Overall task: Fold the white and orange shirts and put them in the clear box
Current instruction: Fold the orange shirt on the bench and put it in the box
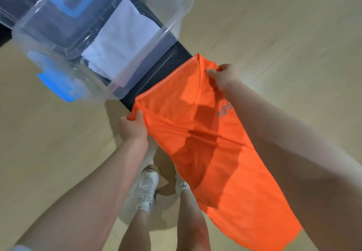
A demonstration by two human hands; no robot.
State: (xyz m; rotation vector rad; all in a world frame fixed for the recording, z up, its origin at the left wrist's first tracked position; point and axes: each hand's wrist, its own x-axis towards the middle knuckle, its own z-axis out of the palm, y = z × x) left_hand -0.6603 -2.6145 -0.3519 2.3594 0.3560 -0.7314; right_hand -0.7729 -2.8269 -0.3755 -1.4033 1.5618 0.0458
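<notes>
A: Where is the orange shirt (205, 133) relative to the clear box (137, 58)?

B: Just on the near side of the box, held up in the air. Its top edge runs close to the box's near wall, over the end of the dark surface (176, 60) on which the box sits, and the rest hangs down toward the person, covering part of the right leg.

A: And the hands?

B: They are apart, one at each end of that top edge. The left hand (133, 127) grips the corner below the box's near wall, its fingers curled round the cloth and its thumb on top. The right hand (223, 78) pinches the other end, out past the box's near right side. The shirt is stretched between the two.

A: Is the shirt folded?

B: It looks doubled over lengthwise, with darker bands where layers overlap. Grey lettering (225, 109) shows near the right wrist, partly hidden by the forearm.

A: What about the white shirt (121, 41)?

B: It lies folded inside the box, against the near wall. Blue latches (56, 86) sit on the box's sides.

A: Anything else below the box?

B: White shoes (147, 190) on a pale wooden floor (284, 25), straight beneath the hanging shirt's left edge.
</notes>
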